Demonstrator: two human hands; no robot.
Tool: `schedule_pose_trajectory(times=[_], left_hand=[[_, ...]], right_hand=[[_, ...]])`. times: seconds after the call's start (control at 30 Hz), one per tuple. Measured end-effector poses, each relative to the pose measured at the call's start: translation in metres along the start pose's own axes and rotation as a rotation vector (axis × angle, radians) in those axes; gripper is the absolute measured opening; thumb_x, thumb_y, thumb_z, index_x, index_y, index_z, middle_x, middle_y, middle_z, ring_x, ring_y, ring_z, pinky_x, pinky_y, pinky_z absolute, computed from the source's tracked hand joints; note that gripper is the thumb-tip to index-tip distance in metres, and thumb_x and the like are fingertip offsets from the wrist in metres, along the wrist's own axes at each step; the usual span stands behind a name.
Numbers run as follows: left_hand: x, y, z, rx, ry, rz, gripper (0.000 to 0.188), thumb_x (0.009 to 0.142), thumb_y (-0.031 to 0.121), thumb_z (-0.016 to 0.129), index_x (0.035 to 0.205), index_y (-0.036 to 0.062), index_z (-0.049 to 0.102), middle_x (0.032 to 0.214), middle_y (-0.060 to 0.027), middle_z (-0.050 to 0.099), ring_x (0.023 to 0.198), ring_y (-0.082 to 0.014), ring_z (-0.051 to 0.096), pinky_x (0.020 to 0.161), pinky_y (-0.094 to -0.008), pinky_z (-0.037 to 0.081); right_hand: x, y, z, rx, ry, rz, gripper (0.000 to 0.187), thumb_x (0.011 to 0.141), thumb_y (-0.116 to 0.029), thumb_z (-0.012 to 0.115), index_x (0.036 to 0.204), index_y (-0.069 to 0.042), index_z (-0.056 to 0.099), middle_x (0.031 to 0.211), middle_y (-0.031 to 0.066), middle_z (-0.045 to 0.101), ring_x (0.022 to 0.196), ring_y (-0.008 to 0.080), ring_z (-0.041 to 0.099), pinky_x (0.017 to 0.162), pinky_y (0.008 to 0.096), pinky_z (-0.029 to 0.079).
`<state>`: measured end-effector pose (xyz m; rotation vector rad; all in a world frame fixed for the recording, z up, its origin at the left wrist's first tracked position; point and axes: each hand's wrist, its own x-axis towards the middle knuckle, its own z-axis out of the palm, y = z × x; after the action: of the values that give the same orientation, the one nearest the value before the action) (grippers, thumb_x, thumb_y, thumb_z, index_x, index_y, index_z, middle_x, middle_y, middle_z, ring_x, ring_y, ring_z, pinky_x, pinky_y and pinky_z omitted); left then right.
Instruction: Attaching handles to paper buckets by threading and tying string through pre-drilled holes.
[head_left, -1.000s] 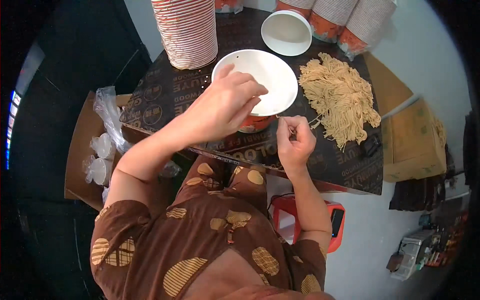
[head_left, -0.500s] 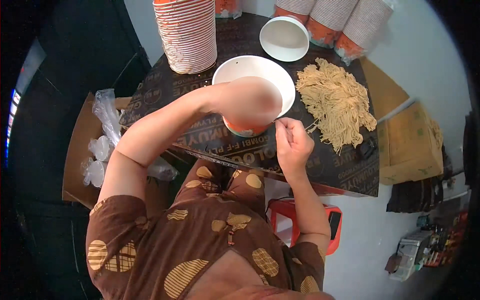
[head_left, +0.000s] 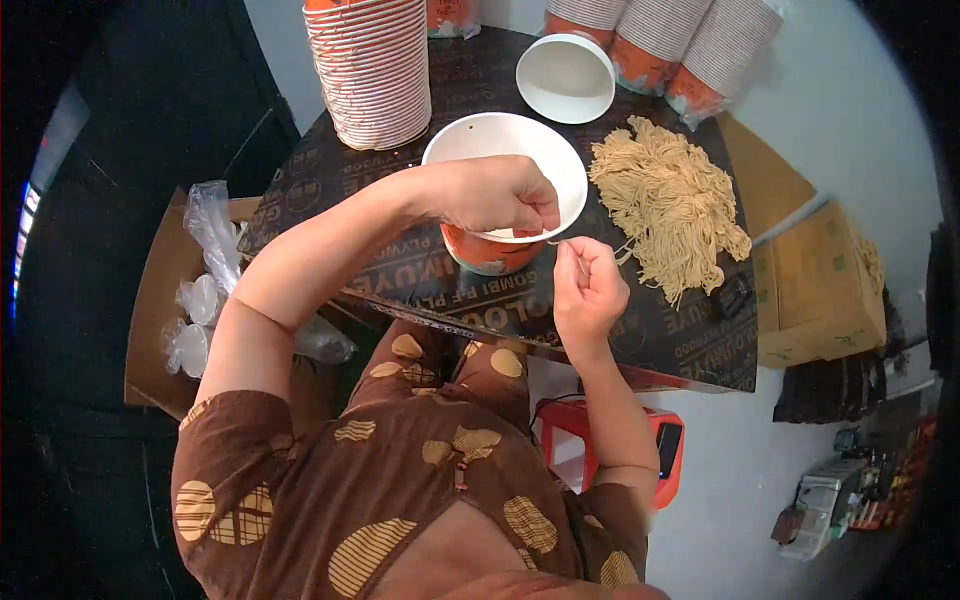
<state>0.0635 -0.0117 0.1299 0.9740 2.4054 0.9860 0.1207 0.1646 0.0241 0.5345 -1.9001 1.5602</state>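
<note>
A white-lined paper bucket (head_left: 565,160) with an orange outside stands on the dark tabletop before me, with a small dark hole near its far rim. My left hand (head_left: 495,195) reaches across its mouth. Those fingers are bent together just inside the near right rim; what they hold, if anything, is hidden. Right outside that rim, my right hand (head_left: 590,280) is closed with thumb and finger pinching a thin pale string (head_left: 553,241) at the rim. To the right lies a loose heap of beige strings (head_left: 670,200).
A tall stack of nested buckets (head_left: 370,75) rises at the far left; another bucket (head_left: 566,80) lies tipped behind. Wrapped stacks (head_left: 660,40) line the back. A carton with plastic bags (head_left: 160,290) is left of the table, a cardboard box (head_left: 820,290) right, a red stool (head_left: 665,480) below.
My left hand, blurred in motion over the bucket before, is now sharp, its fingers lower at the right rim. My right hand stays almost in place.
</note>
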Motion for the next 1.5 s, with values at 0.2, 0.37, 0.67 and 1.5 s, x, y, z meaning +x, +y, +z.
schedule_pose_trajectory(times=[0.2, 0.37, 0.67, 1.5], left_hand=[[0.002, -0.003, -0.001, -0.013, -0.032, -0.016, 0.017, 0.085, 0.009, 0.064, 0.097, -0.0012, 0.068, 0.085, -0.0049, 0.069, 0.078, -0.0098, 0.061, 0.073, -0.0265, 0.05], [0.005, -0.004, -0.003, 0.008, -0.057, -0.037, 0.013, 0.085, 0.011, 0.065, 0.09, -0.0003, 0.068, 0.078, -0.0021, 0.066, 0.072, -0.0082, 0.058, 0.066, -0.0257, 0.048], [0.007, -0.007, -0.002, 0.014, -0.055, -0.002, 0.015, 0.086, 0.013, 0.063, 0.08, -0.0001, 0.063, 0.068, 0.0001, 0.06, 0.065, -0.0077, 0.051, 0.061, -0.0271, 0.044], [-0.066, 0.049, 0.044, 0.262, 0.707, 0.099, 0.026, 0.087, 0.016, 0.063, 0.071, -0.0032, 0.06, 0.062, -0.0213, 0.057, 0.058, -0.0374, 0.06, 0.052, -0.0404, 0.048]], right_hand=[[-0.002, 0.006, 0.003, -0.072, 0.033, -0.056, 0.009, 0.085, 0.0, 0.067, 0.09, 0.0, 0.059, 0.064, -0.0016, 0.057, 0.055, 0.0004, 0.051, 0.051, 0.0186, 0.043], [-0.002, 0.008, 0.005, -0.124, 0.025, -0.112, 0.011, 0.084, 0.001, 0.067, 0.088, -0.001, 0.058, 0.064, 0.0021, 0.058, 0.052, 0.0061, 0.055, 0.049, 0.0217, 0.044], [-0.003, 0.012, 0.007, -0.133, 0.0, -0.147, 0.012, 0.083, 0.001, 0.068, 0.09, 0.0, 0.058, 0.064, 0.0048, 0.059, 0.049, 0.0124, 0.057, 0.047, 0.0261, 0.045], [-0.011, -0.017, -0.01, 0.366, 0.001, 0.235, 0.006, 0.09, -0.004, 0.063, 0.086, 0.0, 0.061, 0.067, -0.0055, 0.051, 0.057, 0.0016, 0.041, 0.051, 0.0176, 0.034]])
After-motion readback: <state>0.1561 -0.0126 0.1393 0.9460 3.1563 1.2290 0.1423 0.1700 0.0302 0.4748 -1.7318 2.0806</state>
